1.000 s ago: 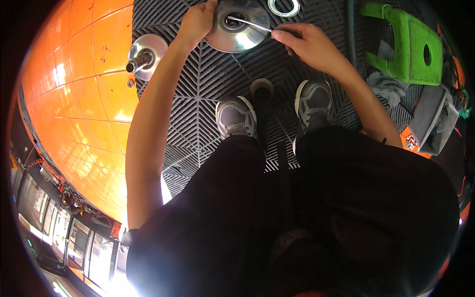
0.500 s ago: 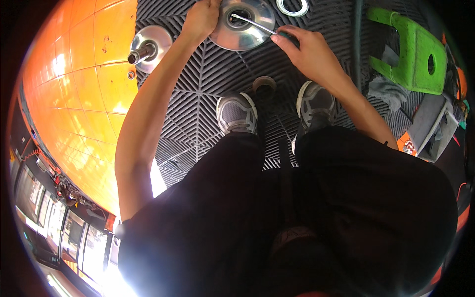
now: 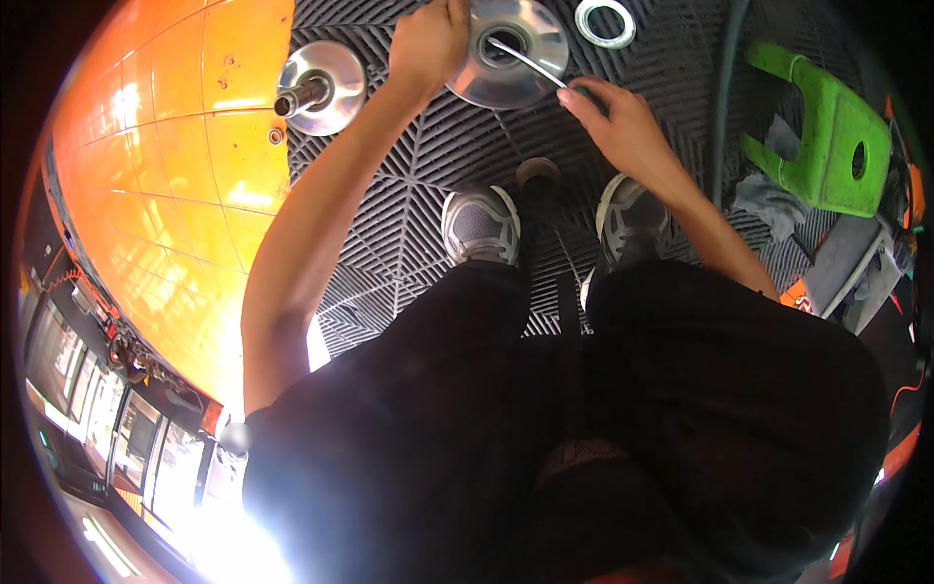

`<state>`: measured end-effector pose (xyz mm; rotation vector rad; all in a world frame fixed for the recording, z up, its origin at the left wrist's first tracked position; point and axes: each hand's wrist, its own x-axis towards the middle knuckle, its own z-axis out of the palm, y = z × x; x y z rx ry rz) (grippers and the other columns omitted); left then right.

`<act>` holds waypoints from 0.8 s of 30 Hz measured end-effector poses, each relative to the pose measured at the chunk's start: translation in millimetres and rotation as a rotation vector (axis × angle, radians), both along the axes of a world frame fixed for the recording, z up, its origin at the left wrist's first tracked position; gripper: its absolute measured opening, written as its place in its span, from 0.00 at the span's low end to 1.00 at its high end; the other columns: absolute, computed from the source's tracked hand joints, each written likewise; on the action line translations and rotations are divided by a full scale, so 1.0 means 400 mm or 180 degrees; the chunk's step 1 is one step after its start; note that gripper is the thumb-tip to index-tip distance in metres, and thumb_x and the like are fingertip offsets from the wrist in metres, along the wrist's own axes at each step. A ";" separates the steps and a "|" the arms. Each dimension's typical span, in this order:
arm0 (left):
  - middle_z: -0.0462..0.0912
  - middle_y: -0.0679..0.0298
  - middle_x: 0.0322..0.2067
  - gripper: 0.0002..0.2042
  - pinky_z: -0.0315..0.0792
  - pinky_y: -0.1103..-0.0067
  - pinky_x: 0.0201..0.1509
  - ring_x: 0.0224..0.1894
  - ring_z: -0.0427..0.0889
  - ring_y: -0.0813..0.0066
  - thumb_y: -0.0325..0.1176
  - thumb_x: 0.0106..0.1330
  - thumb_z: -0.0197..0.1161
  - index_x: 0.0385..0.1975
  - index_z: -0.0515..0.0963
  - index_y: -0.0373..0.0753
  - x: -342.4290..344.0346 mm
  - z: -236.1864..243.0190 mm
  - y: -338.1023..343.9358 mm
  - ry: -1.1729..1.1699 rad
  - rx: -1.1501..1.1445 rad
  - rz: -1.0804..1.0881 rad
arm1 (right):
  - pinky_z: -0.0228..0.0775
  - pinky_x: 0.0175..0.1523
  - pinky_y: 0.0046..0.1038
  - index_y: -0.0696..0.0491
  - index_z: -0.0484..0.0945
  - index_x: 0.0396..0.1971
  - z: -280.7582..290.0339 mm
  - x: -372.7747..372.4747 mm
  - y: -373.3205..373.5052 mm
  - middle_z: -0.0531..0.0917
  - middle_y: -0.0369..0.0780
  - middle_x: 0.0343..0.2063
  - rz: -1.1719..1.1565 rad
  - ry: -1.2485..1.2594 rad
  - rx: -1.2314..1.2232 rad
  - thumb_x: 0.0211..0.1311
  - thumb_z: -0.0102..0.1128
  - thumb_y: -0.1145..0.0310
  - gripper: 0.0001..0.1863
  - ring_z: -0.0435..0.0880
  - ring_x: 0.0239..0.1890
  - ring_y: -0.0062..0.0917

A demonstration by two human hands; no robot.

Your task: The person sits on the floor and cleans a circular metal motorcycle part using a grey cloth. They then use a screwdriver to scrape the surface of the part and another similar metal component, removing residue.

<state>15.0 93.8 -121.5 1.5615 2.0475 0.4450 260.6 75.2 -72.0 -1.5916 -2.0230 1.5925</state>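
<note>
A shiny metal pulley disc (image 3: pixel 525 83) with a hole in its middle is near the top edge of the view. My left hand (image 3: pixel 428 47) grips its left rim, fingers partly hidden and cut off by the picture's edge. Closed around the dark handle of a screwdriver (image 3: pixel 534 65), my right hand (image 3: pixel 613 117) is at the disc's lower right. The screwdriver's shaft slants across the disc face, and its tip is inside the hole's rim. Left of my left forearm lies a second pulley disc (image 3: pixel 342 92) with a hollow shaft standing from its centre.
A flat metal ring (image 3: pixel 605 42) lies on the ribbed black mat (image 3: pixel 389 209). A small ring (image 3: pixel 275 136) sits on the orange tiled floor (image 3: pixel 165 175). Between my shoes and the disc is a round cup-like part (image 3: pixel 538 173). To the right are a green stool (image 3: pixel 832 136) and grey cloth (image 3: pixel 769 206).
The whole scene has shifted slightly right and down in the view. My left hand remains on the disc, and the screwdriver tip is still at its central hole.
</note>
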 end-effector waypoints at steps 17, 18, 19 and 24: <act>0.80 0.52 0.19 0.18 0.75 0.62 0.33 0.25 0.80 0.48 0.43 0.71 0.48 0.26 0.78 0.37 -0.002 0.040 -0.013 -0.0377 0.0222 -0.0621 | 0.78 0.41 0.34 0.57 0.81 0.43 0.009 0.071 -0.002 0.85 0.46 0.37 0.0573 -0.0040 0.0878 0.58 0.65 0.60 0.18 0.86 0.37 0.40; 0.80 0.51 0.19 0.18 0.75 0.62 0.32 0.24 0.80 0.48 0.42 0.71 0.48 0.26 0.77 0.37 -0.001 0.037 -0.013 -0.0640 0.0126 -0.0481 | 0.78 0.40 0.34 0.57 0.81 0.43 0.008 0.073 0.000 0.85 0.45 0.36 0.0547 -0.0002 0.0811 0.58 0.65 0.60 0.18 0.86 0.35 0.39; 0.80 0.51 0.19 0.18 0.75 0.63 0.31 0.24 0.80 0.48 0.41 0.71 0.48 0.26 0.77 0.36 0.002 0.038 -0.020 -0.0900 0.0028 -0.0340 | 0.78 0.38 0.33 0.56 0.81 0.43 0.010 0.068 0.002 0.84 0.44 0.34 0.0520 0.0036 0.0743 0.58 0.66 0.61 0.18 0.86 0.34 0.38; 0.79 0.51 0.19 0.15 0.74 0.68 0.26 0.21 0.80 0.50 0.37 0.73 0.49 0.28 0.76 0.33 0.024 0.061 -0.040 -0.1436 -0.0258 0.0115 | 0.77 0.29 0.30 0.54 0.80 0.44 0.009 0.076 -0.003 0.84 0.41 0.30 0.0699 -0.0072 0.0681 0.58 0.66 0.63 0.16 0.85 0.27 0.33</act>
